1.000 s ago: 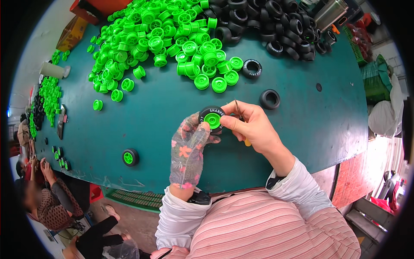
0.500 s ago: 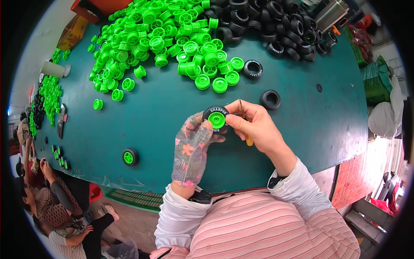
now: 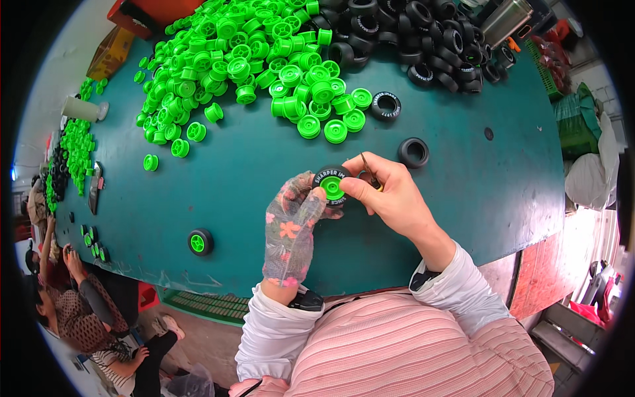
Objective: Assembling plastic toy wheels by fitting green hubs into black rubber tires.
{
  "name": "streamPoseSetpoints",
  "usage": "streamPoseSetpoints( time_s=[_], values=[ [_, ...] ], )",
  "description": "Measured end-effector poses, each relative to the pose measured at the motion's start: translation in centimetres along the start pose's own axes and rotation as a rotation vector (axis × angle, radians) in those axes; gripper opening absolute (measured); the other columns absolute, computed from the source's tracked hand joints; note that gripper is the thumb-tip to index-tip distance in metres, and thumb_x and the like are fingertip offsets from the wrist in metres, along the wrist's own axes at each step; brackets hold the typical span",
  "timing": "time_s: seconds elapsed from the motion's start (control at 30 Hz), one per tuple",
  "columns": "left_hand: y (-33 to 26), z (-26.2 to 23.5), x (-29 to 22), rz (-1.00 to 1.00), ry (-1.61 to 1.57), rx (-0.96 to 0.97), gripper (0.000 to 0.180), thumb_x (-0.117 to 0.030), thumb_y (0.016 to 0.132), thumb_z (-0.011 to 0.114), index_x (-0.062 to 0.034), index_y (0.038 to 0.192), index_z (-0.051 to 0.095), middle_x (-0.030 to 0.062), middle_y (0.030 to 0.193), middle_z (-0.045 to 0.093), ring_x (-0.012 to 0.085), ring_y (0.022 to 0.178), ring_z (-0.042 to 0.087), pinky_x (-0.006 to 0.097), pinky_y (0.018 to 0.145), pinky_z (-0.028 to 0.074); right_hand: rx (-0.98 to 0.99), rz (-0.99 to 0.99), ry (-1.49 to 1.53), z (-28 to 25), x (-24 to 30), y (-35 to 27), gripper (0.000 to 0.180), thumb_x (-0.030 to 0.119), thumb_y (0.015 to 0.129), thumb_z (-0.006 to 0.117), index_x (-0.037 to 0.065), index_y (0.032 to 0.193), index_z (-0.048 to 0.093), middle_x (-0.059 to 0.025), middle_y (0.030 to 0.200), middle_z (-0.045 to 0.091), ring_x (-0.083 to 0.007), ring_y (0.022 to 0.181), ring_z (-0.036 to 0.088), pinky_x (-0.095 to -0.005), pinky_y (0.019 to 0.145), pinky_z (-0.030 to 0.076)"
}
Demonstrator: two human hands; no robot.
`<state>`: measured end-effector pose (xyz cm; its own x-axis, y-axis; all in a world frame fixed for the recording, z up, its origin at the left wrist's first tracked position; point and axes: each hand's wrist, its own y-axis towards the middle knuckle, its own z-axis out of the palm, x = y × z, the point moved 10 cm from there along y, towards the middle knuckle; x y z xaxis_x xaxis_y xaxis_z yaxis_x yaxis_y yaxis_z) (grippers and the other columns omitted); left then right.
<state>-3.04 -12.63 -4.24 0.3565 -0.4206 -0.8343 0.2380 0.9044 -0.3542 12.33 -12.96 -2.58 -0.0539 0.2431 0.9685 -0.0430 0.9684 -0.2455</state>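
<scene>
A toy wheel, a black tyre around a bright green rim, is held upright over the near part of the table. My left hand, in a grey glove with pink flowers, is closed around its left side. The thumb of my right hand presses on the wheel's right edge beside the rim. That same hand holds a small pointed metal tool, its yellow handle mostly hidden under the fingers. Beyond my right hand lies a loose black tyre. A finished-looking wheel rests left of my left hand.
Heaped green rims cover the far left of the green table, with piled black tyres to their right. Another tyre sits by the rims. A metal flask stands far right. Other people sit along the left.
My right thumb has shifted to the left, further over the wheel's rim. The tool has tilted in my right hand, and its yellow handle shows less. The wheel has turned slightly.
</scene>
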Motion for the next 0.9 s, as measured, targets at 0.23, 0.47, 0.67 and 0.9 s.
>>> streamPoseSetpoints(
  time_s=[0.23,0.47,0.67,0.9],
  values=[
    [-0.1,0.8,1.4,-0.066,-0.150,0.089,0.028,-0.013,0.096,0.068,0.0017,0.119,0.061,0.0107,0.108,0.067,0.0203,0.092,0.068,0.032,0.077,0.059,0.046,0.100,0.234,0.5,-1.0,0.6,0.027,0.022,0.095,0.070,-0.002,0.105,0.064,0.0001,0.079,0.064,-0.0025,0.059,0.048,-0.0223,0.051,0.039],
    [-0.1,-0.1,-0.9,0.079,0.200,-0.006,0.031,-0.013,0.097,0.066,0.0021,0.123,0.060,0.0096,0.110,0.066,0.0180,0.094,0.067,0.032,0.078,0.059,0.031,0.013,-0.015,0.1,-0.1,0.1,0.030,0.022,0.090,0.075,-0.002,0.104,0.064,0.0018,0.078,0.059,-0.0027,0.061,0.045,-0.0234,0.055,0.039],
    [-0.1,0.1,-0.6,0.052,0.027,-0.025,0.033,-0.011,0.096,0.066,0.0021,0.126,0.059,0.0094,0.111,0.066,0.0170,0.095,0.066,0.029,0.077,0.058,-0.002,-0.040,-0.054,-0.1,0.9,-0.4,0.026,0.017,0.090,0.074,-0.002,0.104,0.065,0.0016,0.081,0.061,-0.0033,0.061,0.045,-0.0234,0.056,0.039],
    [-0.6,1.1,0.8,-0.073,0.153,0.122,0.035,-0.010,0.096,0.067,0.0012,0.127,0.057,0.0083,0.113,0.064,0.0171,0.095,0.066,0.028,0.074,0.058,-0.086,0.055,0.081,-0.3,0.4,-0.4,0.023,0.015,0.091,0.071,-0.002,0.105,0.065,-0.0008,0.086,0.065,-0.0045,0.065,0.048,-0.0237,0.060,0.042]
  ],
)
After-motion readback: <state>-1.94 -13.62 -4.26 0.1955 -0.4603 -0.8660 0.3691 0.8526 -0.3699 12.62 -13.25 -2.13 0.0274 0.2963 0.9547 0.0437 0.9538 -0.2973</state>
